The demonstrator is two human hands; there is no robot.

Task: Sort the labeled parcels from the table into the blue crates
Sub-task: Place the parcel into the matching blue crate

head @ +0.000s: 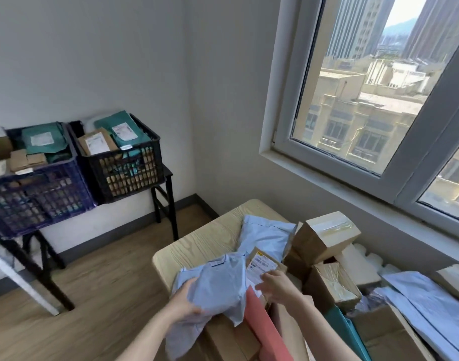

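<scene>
My left hand grips a crumpled pale blue poly-mailer parcel at the near left corner of the light wooden table. To its right, my right hand rests with straight fingers on a brown parcel with a white label. A second pale blue mailer lies further back. The blue crate and the black crate stand at the left, both holding green and brown labeled parcels.
Taped cardboard boxes pile up at the table's right with more pale mailers. A pink envelope and a teal one lie near me. The crates sit on a black folding stand. Bare wooden floor separates the table and the stand.
</scene>
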